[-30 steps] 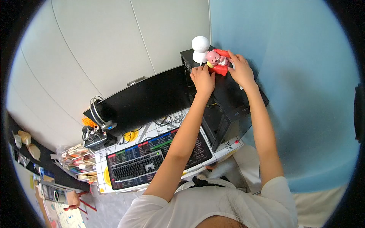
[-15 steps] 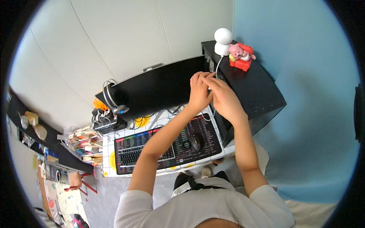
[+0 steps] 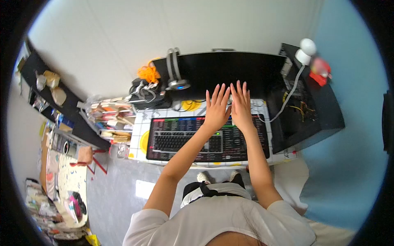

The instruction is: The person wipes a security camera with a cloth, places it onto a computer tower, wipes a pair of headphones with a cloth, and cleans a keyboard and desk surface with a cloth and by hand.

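My left hand (image 3: 217, 107) and my right hand (image 3: 241, 108) hid a part of the monitor (image 3: 230, 67), and my left forearm (image 3: 184, 155) covered a part of the keyboard (image 3: 176, 141). The letters on the desk mat (image 3: 236, 152) were too small for reading. The pink figure (image 3: 319, 65) was blurred (I could not distinguish its face). At the far right, a black object (image 3: 387, 123) was cut off, so I could not tell what it was.
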